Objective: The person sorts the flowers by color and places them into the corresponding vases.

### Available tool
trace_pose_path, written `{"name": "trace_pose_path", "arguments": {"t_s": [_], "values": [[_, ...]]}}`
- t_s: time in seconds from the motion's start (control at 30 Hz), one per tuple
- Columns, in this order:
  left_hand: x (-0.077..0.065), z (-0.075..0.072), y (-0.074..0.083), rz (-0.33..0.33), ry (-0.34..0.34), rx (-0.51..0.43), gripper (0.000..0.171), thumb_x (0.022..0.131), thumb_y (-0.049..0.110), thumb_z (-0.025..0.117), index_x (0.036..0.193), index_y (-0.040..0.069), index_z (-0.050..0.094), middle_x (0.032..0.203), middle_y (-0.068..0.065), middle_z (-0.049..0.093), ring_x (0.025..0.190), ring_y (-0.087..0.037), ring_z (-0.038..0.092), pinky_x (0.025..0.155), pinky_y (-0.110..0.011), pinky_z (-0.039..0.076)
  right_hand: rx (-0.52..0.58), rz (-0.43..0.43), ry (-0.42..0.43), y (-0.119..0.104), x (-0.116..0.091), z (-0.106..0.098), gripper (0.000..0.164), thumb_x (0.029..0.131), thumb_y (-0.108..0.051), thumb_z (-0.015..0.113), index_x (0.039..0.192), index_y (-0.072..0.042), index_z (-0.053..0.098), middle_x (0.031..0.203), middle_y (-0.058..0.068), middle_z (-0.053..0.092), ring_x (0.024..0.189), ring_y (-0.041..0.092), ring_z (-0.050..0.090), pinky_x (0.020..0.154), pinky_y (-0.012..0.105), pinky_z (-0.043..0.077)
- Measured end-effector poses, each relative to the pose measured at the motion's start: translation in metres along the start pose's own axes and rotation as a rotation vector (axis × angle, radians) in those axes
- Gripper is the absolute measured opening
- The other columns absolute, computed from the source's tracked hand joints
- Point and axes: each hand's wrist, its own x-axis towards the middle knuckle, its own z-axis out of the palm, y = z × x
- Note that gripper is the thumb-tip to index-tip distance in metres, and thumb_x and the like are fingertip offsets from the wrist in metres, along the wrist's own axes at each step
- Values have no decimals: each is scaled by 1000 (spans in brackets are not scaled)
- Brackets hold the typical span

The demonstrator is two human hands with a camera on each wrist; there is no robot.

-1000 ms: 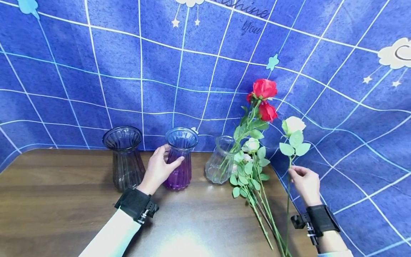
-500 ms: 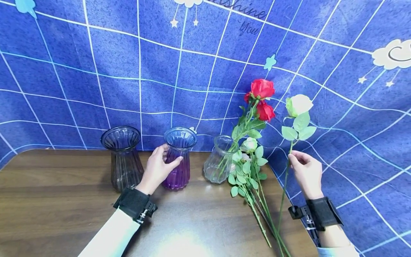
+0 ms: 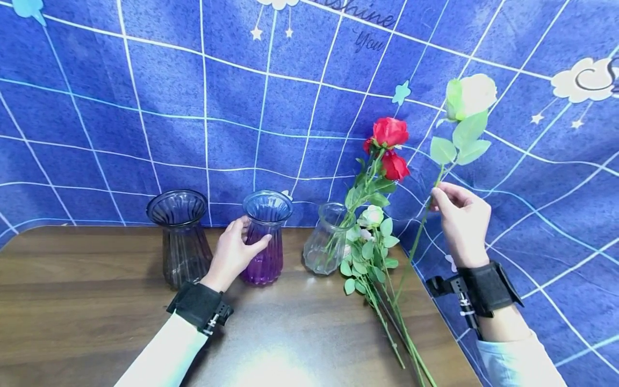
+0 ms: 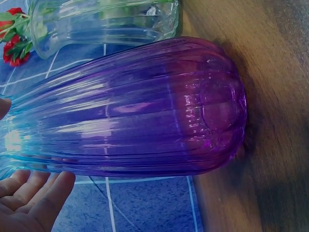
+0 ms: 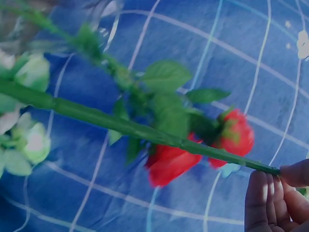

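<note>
My left hand (image 3: 234, 252) holds the blue-and-purple glass vase (image 3: 271, 258) by its side, thumb in front and fingers round the far side. In the left wrist view, the fluted vase fills the middle, its base towards the wooden table. My right hand (image 3: 461, 220) pinches the green stem of a white rose (image 3: 476, 97) a little below its leaves. That rose is raised at the right, its bloom above the red roses (image 3: 390, 133). In the right wrist view, the rose's stem (image 5: 120, 126) runs from the fingertips across the picture.
A clear glass vase (image 3: 319, 255) holds the red roses, leaning right. Several pale roses (image 3: 372, 216) lie beside it, stems towards the table's front. A dark glass vase (image 3: 184, 255) stands left on the wooden table (image 3: 87, 312). Behind hangs a blue gridded cloth (image 3: 169, 80).
My right hand has raised the white rose, lifting its bloom from beside the red roses to well above them. My left hand has stayed on the purple vase.
</note>
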Motion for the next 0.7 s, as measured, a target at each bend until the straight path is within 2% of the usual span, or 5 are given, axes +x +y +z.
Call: {"name": "trace_pose_path", "arguments": {"t_s": [0.2, 0.3, 0.43, 0.53, 0.7], "values": [[1, -1, -1, -2, -2, 10, 64, 79, 39, 72, 122, -3, 50, 117, -22, 57, 106, -34, 60, 88, -43, 52, 116, -64, -21, -24, 0, 18, 13, 83, -5, 66, 80, -17, 69, 60, -12, 64, 52, 1, 58, 52, 12, 45], [1, -1, 0, -2, -1, 10, 63, 78, 39, 73, 120, -3, 51, 116, -21, 58, 105, -34, 60, 87, -43, 52, 222, -68, -39, -34, 1, 27, 15, 83, -3, 66, 78, -16, 69, 61, -9, 65, 52, 3, 58, 54, 13, 48], [2, -2, 1, 1, -2, 13, 62, 78, 39, 73, 119, -3, 52, 115, -21, 58, 105, -34, 60, 87, -43, 52, 354, -84, -48, -48, 4, 43, 9, 82, 0, 65, 81, -7, 70, 63, -6, 66, 52, 4, 58, 55, 15, 50], [2, -2, 2, 1, -7, 22, 62, 78, 39, 72, 119, -3, 52, 115, -21, 58, 105, -34, 60, 88, -44, 52, 397, -127, -52, -60, 6, 56, 6, 83, 1, 64, 86, -1, 69, 64, -5, 66, 51, 5, 58, 55, 17, 50], [2, -2, 3, -8, -15, 36, 62, 78, 40, 72, 119, -2, 52, 114, -20, 58, 104, -35, 60, 88, -44, 51, 445, -175, -76, -81, 9, 76, 11, 83, 1, 62, 82, -7, 68, 63, -5, 65, 52, 6, 57, 53, 17, 49]]}}
